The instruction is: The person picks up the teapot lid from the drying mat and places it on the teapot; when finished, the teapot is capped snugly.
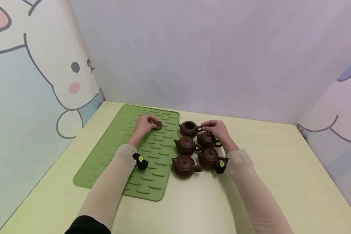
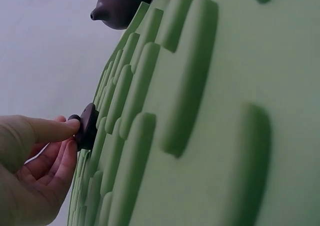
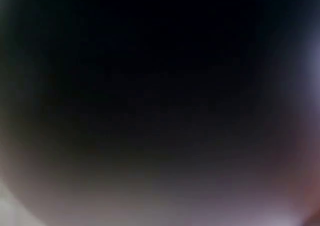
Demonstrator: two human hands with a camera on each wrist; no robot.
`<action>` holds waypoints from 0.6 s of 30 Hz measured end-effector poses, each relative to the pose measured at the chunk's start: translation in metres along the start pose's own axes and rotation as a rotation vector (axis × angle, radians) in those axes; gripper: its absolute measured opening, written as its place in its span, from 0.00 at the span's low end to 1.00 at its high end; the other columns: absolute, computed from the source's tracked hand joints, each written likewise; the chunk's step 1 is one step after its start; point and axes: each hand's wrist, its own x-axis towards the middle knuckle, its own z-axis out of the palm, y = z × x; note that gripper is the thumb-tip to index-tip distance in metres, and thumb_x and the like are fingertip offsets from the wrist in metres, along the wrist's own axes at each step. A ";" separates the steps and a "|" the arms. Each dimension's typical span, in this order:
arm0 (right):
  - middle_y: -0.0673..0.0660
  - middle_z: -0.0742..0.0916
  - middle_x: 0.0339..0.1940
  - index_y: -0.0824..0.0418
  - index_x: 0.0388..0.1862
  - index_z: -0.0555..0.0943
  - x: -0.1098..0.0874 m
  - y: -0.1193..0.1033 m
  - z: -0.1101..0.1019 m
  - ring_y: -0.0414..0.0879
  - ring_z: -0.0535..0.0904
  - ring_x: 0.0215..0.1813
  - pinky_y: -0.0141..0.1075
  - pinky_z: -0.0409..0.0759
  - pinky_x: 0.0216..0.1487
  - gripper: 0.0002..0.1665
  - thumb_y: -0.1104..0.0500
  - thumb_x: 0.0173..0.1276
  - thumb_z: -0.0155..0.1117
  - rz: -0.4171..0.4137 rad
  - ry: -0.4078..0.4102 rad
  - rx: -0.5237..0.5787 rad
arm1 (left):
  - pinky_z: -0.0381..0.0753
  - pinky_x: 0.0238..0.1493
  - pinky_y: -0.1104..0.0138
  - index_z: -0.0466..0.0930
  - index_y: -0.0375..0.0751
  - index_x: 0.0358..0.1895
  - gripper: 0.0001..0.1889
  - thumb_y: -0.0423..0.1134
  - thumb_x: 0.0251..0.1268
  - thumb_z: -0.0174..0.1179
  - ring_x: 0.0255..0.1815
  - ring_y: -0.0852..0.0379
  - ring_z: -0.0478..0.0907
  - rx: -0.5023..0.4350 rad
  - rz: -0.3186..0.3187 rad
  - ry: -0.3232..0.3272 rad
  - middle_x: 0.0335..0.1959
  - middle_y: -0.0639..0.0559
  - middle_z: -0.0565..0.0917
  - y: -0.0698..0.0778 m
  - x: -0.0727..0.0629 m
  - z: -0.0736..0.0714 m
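Observation:
In the head view, my left hand (image 1: 145,124) is over the upper part of the green ridged mat (image 1: 140,143). Its thumb and fingers pinch a small dark brown teapot lid (image 1: 159,126). The left wrist view shows the lid (image 2: 89,128) tilted on edge, its knob at the fingertips and its rim right at the mat's ridges. To the right, an uncovered brown teapot (image 1: 187,132) sits with its round opening facing up. My right hand (image 1: 218,130) holds that teapot's handle with its fingertips. The right wrist view is dark and blurred.
Several matching teapots with lids on, such as the front one (image 1: 183,166), stand close together nearer me, beside the mat's right edge. One lidded teapot (image 1: 206,140) is right under my right hand. A pale wall (image 1: 199,65) rises behind the light table (image 1: 269,182).

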 end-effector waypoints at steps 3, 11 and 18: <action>0.64 0.88 0.53 0.64 0.53 0.85 0.002 0.002 0.001 0.55 0.82 0.55 0.38 0.78 0.54 0.16 0.57 0.70 0.66 -0.002 0.013 -0.007 | 0.83 0.55 0.54 0.84 0.38 0.48 0.10 0.29 0.66 0.64 0.51 0.43 0.83 0.012 -0.002 -0.004 0.49 0.38 0.85 0.000 0.001 0.000; 0.63 0.88 0.53 0.63 0.53 0.86 0.002 0.001 0.003 0.55 0.82 0.57 0.42 0.78 0.58 0.16 0.57 0.70 0.66 -0.019 0.037 -0.022 | 0.82 0.57 0.54 0.84 0.38 0.48 0.09 0.31 0.66 0.64 0.52 0.44 0.83 0.058 -0.001 -0.008 0.49 0.39 0.86 0.009 -0.001 -0.002; 0.63 0.89 0.52 0.63 0.51 0.87 0.001 0.002 0.002 0.56 0.81 0.57 0.43 0.77 0.59 0.16 0.57 0.68 0.68 -0.025 0.064 -0.056 | 0.83 0.56 0.56 0.84 0.37 0.48 0.10 0.31 0.65 0.65 0.51 0.44 0.84 0.052 0.032 -0.025 0.49 0.39 0.86 0.026 -0.003 0.003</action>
